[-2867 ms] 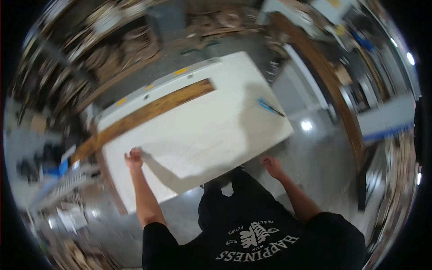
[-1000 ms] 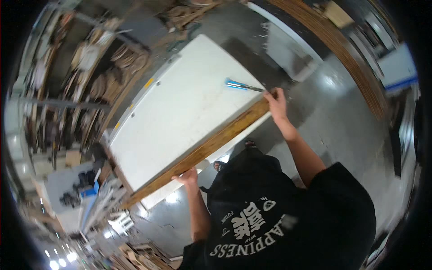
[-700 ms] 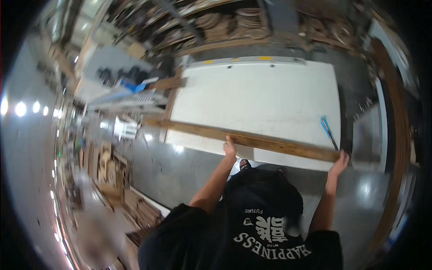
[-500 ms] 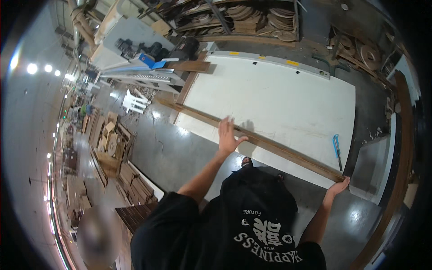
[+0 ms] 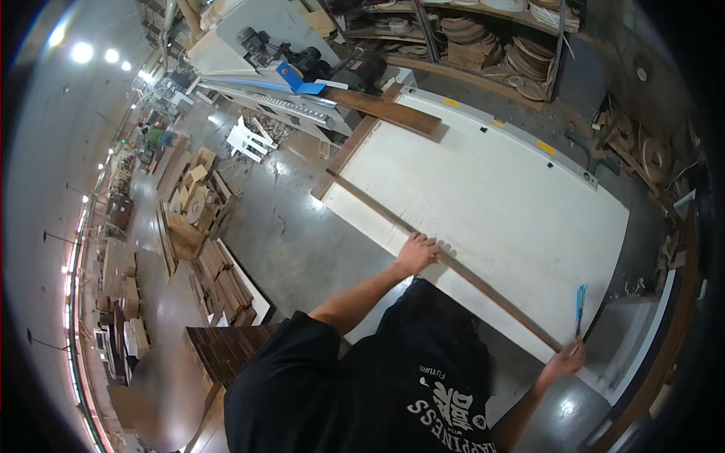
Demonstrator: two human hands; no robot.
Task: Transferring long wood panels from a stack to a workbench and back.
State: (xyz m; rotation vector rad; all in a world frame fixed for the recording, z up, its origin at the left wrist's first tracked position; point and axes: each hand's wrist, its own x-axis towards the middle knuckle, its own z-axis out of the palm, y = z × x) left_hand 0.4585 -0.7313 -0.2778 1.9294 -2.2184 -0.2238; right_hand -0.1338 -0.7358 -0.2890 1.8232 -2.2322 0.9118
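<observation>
A long, narrow brown wooden strip lies slantwise over a white tabletop. My left hand is closed over the strip near its middle, fingers curled across it. At the strip's near right end, my right hand grips it, partly hiding that end. Close to the right hand, a slim tool with a blue handle lies on the tabletop; its lower part is dark. The strip's far left end rests by a brown wooden edge piece along the tabletop's left side.
A wider brown board reaches from a machine with a blue bracket onto the tabletop. A long metal rail runs along the far edge. Shelves with curved wooden pieces stand behind. Stacked boards lie at left, beside a blurred person.
My left hand, open with fingers raised before, has closed on the strip. The strip has turned from its side to lie thinner in view. The whole view has shifted and tilted.
</observation>
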